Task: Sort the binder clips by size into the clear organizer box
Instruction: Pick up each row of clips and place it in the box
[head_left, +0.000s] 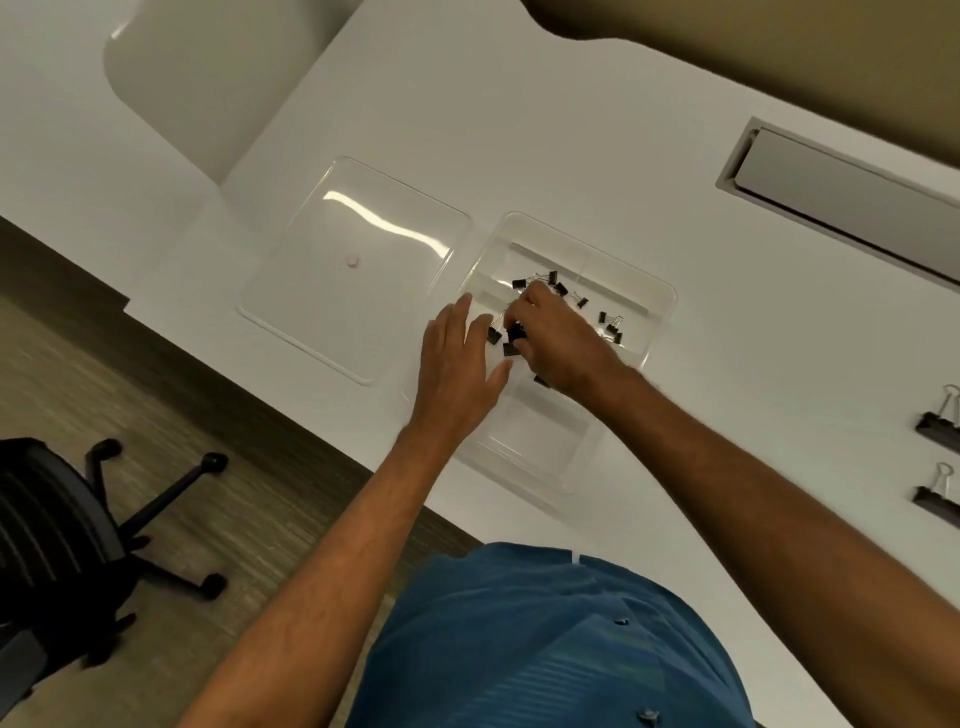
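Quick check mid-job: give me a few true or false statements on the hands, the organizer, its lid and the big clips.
1. The right hand reaches into the clear organizer box. True.
2. The lid is on the box. False: it lies beside the box on the table.
3. Small binder clips lie inside the box. True.
4. Two large binder clips are in the box. False: they sit on the table at the right.
5. The left hand holds a large clip. False: its fingers are spread open.

The right hand (563, 345) is covering several small black binder clips (511, 340), hiding its fingertips and grip. Two large black binder clips (939, 431) are running off the right edge. The black wheeled office chair (62, 525) is being cropped at left.
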